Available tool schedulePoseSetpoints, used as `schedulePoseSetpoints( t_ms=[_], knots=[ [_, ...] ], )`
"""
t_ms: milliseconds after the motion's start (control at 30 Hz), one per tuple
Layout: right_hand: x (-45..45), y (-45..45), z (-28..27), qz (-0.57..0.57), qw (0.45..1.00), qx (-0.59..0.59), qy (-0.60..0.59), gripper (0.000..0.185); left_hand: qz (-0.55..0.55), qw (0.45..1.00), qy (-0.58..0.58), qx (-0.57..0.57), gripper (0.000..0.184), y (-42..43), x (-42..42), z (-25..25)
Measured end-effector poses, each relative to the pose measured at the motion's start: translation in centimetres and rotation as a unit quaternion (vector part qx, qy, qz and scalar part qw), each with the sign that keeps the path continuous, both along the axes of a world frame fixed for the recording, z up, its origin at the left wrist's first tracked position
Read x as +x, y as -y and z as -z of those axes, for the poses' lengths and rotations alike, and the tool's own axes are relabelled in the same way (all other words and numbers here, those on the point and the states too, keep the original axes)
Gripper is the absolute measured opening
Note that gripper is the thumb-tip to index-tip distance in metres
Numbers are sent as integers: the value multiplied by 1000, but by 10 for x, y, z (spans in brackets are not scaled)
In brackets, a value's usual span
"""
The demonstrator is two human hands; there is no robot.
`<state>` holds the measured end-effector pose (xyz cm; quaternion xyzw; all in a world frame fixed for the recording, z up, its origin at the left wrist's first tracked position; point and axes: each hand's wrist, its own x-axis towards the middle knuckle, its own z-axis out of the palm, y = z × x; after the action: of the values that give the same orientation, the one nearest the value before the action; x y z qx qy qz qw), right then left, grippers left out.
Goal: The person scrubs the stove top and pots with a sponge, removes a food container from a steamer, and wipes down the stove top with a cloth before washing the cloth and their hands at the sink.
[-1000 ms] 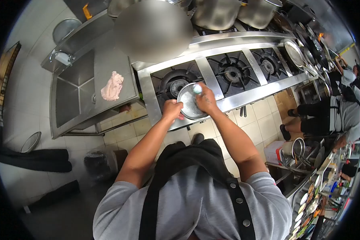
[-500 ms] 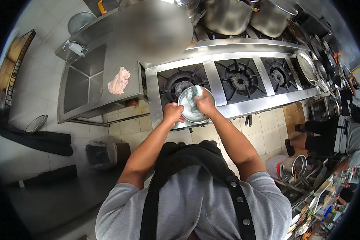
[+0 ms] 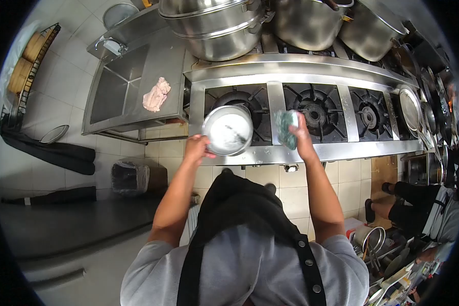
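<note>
Grey metal over the left burner (image 3: 254, 102)'s front: grips the round bowl (image 3: 228, 131) by its near-left rim with the closer left hand (image 3: 196, 148), and holds the green pad (image 3: 286, 133) well apart in the right hand (image 3: 304, 138).

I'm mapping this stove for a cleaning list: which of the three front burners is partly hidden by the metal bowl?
The leftmost burner, nearest the sink; the metal bowl in the left hand overlaps it, not the middle burner or right burner.
</note>
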<state>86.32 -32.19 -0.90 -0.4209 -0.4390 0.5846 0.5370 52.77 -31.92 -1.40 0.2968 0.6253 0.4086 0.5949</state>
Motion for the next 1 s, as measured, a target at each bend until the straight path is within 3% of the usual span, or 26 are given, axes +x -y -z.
schedulePoseSetpoints(
  t_ms=[33,67,100,133,167,333,367,433,500,533,567,633,700,733,767,833,900,1000],
  knots=[
    [7,-2,48,59,967,71,236,50,-16,1000,-11,-3,13,-2,-12,-12],
    [3,11,78,79,951,22,298,49,-33,999,-24,-9,12,-7,-27,-21],
    [-3,27,88,125,861,55,490,53,-47,998,-36,-16,12,-13,-43,-28],
    [-11,40,97,87,803,-7,589,56,-55,997,-46,-8,12,-20,-65,-32],
    [-16,50,126,49,714,6,698,54,-65,996,-57,-1,12,-25,-85,-34],
    [-41,0,152,74,682,-50,726,43,-137,985,-94,40,12,-67,-148,-50],
    [-49,-29,157,132,655,10,744,31,-143,983,-106,36,12,-77,-158,-50],
    [-45,-111,166,139,622,57,769,29,-150,982,-112,28,13,-94,-178,-40],
    [-38,-199,179,192,608,52,768,31,-152,982,-106,19,13,-110,-200,-25],
    [-34,-231,166,161,624,-9,765,31,-164,982,-97,15,13,-118,-206,-18],
    [-39,-257,169,231,607,19,760,29,-176,980,-90,12,13,-123,-210,-13],
    [-75,-282,148,205,639,-58,740,26,-209,975,-73,10,12,-133,-213,-8],
    [-126,-295,214,71,595,1,801,25,-238,970,-51,6,11,-142,-214,-7],
    [-176,-292,189,-8,625,18,781,24,-236,971,-46,-2,10,-146,-217,-4],
    [-226,-295,208,88,755,-26,649,22,-233,971,-46,-10,11,-148,-224,2],
    [-304,-301,198,-91,687,140,707,22,-228,972,-49,-18,14,-155,-244,17],
    [-333,-295,127,-136,693,124,697,20,-207,977,-57,-15,15,-161,-257,17],
    [-279,-306,182,-84,672,154,720,17,-217,975,-51,-9,9,-167,-255,9]
  ],
)
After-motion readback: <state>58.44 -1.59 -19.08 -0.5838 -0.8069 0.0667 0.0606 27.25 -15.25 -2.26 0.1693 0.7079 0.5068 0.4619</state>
